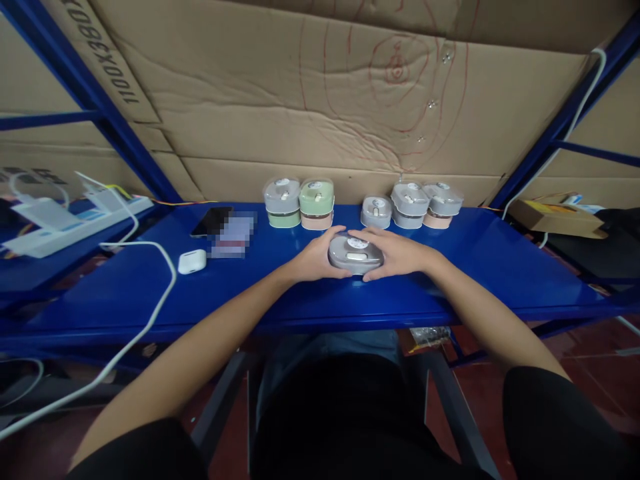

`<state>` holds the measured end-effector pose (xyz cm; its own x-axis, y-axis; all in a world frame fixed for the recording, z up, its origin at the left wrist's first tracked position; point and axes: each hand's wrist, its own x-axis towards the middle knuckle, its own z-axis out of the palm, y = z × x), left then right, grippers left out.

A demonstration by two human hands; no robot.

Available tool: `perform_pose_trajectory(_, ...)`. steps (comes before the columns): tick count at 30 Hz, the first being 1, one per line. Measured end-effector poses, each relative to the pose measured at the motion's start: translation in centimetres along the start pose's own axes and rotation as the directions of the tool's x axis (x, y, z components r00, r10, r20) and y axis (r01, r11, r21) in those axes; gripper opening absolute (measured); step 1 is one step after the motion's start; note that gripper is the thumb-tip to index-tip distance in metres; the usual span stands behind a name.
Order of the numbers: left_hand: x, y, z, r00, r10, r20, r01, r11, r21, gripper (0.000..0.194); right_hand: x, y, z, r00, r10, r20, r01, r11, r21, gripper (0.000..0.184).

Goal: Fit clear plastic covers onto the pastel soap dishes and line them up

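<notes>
A grey lidded container (345, 249) with a clear top, a round white label and a light front tab is between my hands, at or just above the blue tabletop. My left hand (316, 259) is wrapped round its left side, thumb towards the front. Around the right side curls my right hand (400, 253), its thumb near the front corner. Behind my left hand stand two stacks: a grey container (282, 200) on a green one, and a green container (317, 198) on a pink one. Behind my right hand are a single grey container (376, 213) and two more stacks.
On the left lie a white earbud case (193, 261), a dark phone (213, 222) and a blurred-out item (233, 235). A white cable (163, 300) crosses the table (280, 310) near a power strip (75, 233). Cardboard (225, 87) backs the table; an open box (555, 219) sits right.
</notes>
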<state>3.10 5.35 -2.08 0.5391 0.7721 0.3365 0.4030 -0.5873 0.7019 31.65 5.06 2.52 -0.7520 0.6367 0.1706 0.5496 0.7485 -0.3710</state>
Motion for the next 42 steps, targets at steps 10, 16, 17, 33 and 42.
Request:
perform_pose_trajectory(10, 0.4, -0.3, -1.2, 0.911, 0.059, -0.408, 0.007, 0.987, 0.159, 0.082, 2.3, 0.1, -2.1, 0.832, 0.274, -0.482, -0.385, 0.911, -0.147, 0.098)
perform_pose_trajectory(16, 2.7, 1.2, -3.5, 0.916, 0.214, -0.338, 0.015, 0.826, 0.564, 0.060, 7.9, 1.8, -3.1, 0.675, 0.456, -0.581, -0.696, 0.654, -0.296, 0.088)
perform_pose_trajectory(17, 3.6, 1.1, -3.9, 0.924, 0.205, -0.322, 0.032, 0.800, 0.600, 0.061, 8.9, 2.6, -3.0, 0.667, 0.446, -0.597, -0.701, 0.647, -0.301, 0.087)
perform_pose_trajectory(33, 5.2, 1.4, -3.6, 0.978, 0.029, -0.205, 0.144, 0.614, 0.776, 0.065, 8.9, 0.7, -2.9, 0.627, 0.462, -0.627, -0.722, 0.647, -0.246, 0.095)
perform_pose_trajectory(42, -0.5, 1.8, -3.4, 0.937, 0.344, -0.052, -0.207, 0.674, 0.709, 0.058, 2.0, -2.0, -1.9, 0.834, 0.037, -0.551, -0.159, 0.971, -0.175, 0.061)
